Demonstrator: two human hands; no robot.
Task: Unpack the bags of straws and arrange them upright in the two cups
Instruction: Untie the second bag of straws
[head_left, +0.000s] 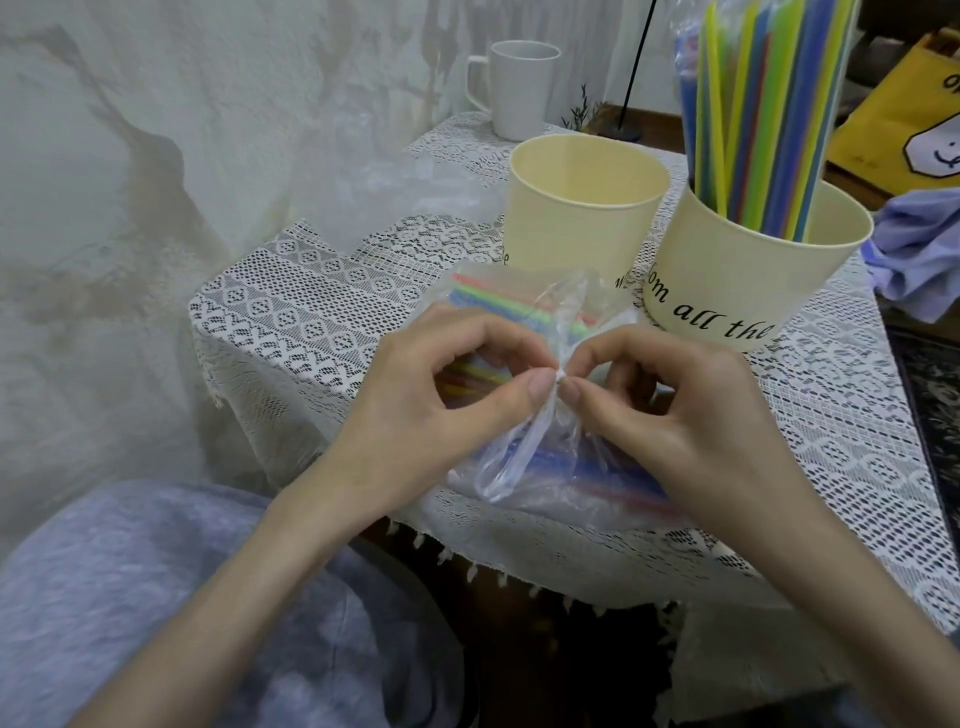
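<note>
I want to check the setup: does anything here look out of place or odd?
Only one thing: the straws in the right cup still have a clear plastic bag around their tops. The left cup is empty.

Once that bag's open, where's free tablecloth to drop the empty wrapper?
Best patch: bare lace tablecloth at the left corner, bordered by the table edge, the empty cup and the bag of straws. A smaller strip lies right of the right hand, below the filled cup. Crowded: the centre, where both hands, left hand included, pinch the bag's knot.

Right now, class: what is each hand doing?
Left hand: closed, pinching the knot of the straw bag.
Right hand: closed, pinching the same knot.
</note>
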